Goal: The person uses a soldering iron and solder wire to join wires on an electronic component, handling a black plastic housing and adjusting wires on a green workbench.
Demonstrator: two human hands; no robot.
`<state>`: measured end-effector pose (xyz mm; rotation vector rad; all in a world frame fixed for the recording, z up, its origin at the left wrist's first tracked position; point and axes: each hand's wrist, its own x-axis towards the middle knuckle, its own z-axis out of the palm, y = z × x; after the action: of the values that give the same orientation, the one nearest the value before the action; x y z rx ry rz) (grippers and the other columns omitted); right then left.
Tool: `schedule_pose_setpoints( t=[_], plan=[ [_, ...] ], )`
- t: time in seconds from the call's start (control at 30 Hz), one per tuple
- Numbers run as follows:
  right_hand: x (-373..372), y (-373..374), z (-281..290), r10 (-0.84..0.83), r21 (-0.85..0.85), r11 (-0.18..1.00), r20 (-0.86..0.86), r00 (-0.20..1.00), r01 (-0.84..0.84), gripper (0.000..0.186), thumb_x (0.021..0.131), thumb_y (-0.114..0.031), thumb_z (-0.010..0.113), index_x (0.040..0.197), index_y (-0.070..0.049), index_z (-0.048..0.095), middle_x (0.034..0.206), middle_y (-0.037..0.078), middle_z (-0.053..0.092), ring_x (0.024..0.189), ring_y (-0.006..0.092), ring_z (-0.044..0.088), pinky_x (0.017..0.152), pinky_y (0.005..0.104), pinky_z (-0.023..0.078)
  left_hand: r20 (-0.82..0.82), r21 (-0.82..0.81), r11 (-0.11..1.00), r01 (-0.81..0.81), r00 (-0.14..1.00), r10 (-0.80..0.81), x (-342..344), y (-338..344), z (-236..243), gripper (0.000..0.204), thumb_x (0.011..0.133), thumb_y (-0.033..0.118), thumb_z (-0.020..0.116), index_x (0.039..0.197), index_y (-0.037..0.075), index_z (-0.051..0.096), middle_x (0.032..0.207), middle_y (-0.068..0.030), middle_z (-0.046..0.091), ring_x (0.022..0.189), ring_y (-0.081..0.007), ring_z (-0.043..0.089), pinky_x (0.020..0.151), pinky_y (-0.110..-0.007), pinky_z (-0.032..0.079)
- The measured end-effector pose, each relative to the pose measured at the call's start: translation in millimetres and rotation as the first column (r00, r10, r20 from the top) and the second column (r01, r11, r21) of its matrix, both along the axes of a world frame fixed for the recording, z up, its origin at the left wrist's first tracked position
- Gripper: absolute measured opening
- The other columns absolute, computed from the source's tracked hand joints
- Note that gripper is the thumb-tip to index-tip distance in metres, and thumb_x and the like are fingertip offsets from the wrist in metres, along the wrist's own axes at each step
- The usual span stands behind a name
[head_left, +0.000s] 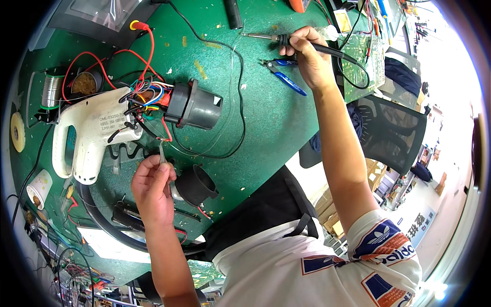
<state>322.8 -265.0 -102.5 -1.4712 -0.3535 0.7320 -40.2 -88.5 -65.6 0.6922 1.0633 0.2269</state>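
Observation:
In my left hand (154, 187), closed near the white housing, is a pair of metal tweezers (162, 148). Their tips meet the end of a red wire (166, 134). My right hand (311, 56) grips a soldering iron (266, 37) by its dark handle at the far side of the bench, with its tip pointing left. Several coloured wires (148, 96) run between the white pistol-shaped housing (94, 133) and a black round connector (202, 106). Just right of my left hand lies a black ring-shaped collar (197, 185). Blue-handled side cutters (286, 77) rest below the iron.
At the left stand a solder spool (52, 91), a small round tin (86, 83) and a paper cup (39, 189). A thin black cable (242, 110) loops across the green bench (276, 130). Green circuit boards (360, 61) lie at the right, near a mesh chair (394, 128).

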Motion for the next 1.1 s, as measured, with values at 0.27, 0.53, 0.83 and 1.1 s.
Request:
schedule_pose_setpoints(
  t=[0.27, 0.53, 0.83, 1.1],
  plan=[
    [0.5, -0.3, 1.2, 0.024, 0.002, 1.0, -0.004, 1.0, -0.024, 0.007, 0.088, -0.007, 0.062, 0.091, -0.001, 0.06, 0.076, 0.009, 0.062, 0.074, 0.0199, 0.064, 0.076, 0.0322, 0.051, -0.008, 0.026, 0.999, 0.03, 1.0, -0.03, 0.3, -0.5, 1.1, 0.018, 0.089, 0.006, 0.066, 0.105, 0.0, 0.06, 0.085, -0.0071, 0.063, 0.075, -0.0128, 0.057, 0.069, -0.025, 0.045],
    [-1.1, 0.0, 2.4, 0.026, -0.002, 1.0, -0.015, 1.0, -0.026, 0.007, 0.088, -0.006, 0.062, 0.091, 0.0, 0.06, 0.076, 0.009, 0.062, 0.074, 0.02, 0.064, 0.076, 0.0321, 0.051, -0.01, 0.02, 1.0, 0.024, 1.0, -0.023, 0.1, -0.7, 0.6, 0.017, 0.089, 0.005, 0.065, 0.105, 0.0, 0.06, 0.085, -0.0073, 0.063, 0.074, -0.0125, 0.057, 0.069, -0.025, 0.045],
    [-1.9, -0.4, 3.8, 0.017, -0.004, 1.0, -0.013, 1.0, -0.017, 0.007, 0.088, -0.007, 0.062, 0.089, -0.001, 0.06, 0.075, 0.009, 0.062, 0.074, 0.0207, 0.064, 0.077, 0.0328, 0.05, -0.013, 0.018, 1.0, 0.016, 1.0, -0.016, 0.1, -1.0, 0.3, 0.018, 0.089, 0.005, 0.065, 0.105, 0.0, 0.06, 0.085, -0.0071, 0.063, 0.075, -0.0127, 0.057, 0.069, -0.025, 0.045],
    [-19.2, -6.5, 25.9, -0.011, 0.066, 0.998, 0.007, 1.0, 0.011, 0.008, 0.089, -0.007, 0.06, 0.092, 0.0, 0.057, 0.075, 0.01, 0.062, 0.074, 0.0222, 0.063, 0.077, 0.0341, 0.049, 0.022, 0.006, 1.0, -0.002, 1.0, 0.002, -0.1, -1.3, 0.3, 0.018, 0.09, 0.003, 0.064, 0.107, -0.001, 0.061, 0.086, -0.0075, 0.063, 0.076, -0.0132, 0.058, 0.07, -0.025, 0.046]
  ],
)
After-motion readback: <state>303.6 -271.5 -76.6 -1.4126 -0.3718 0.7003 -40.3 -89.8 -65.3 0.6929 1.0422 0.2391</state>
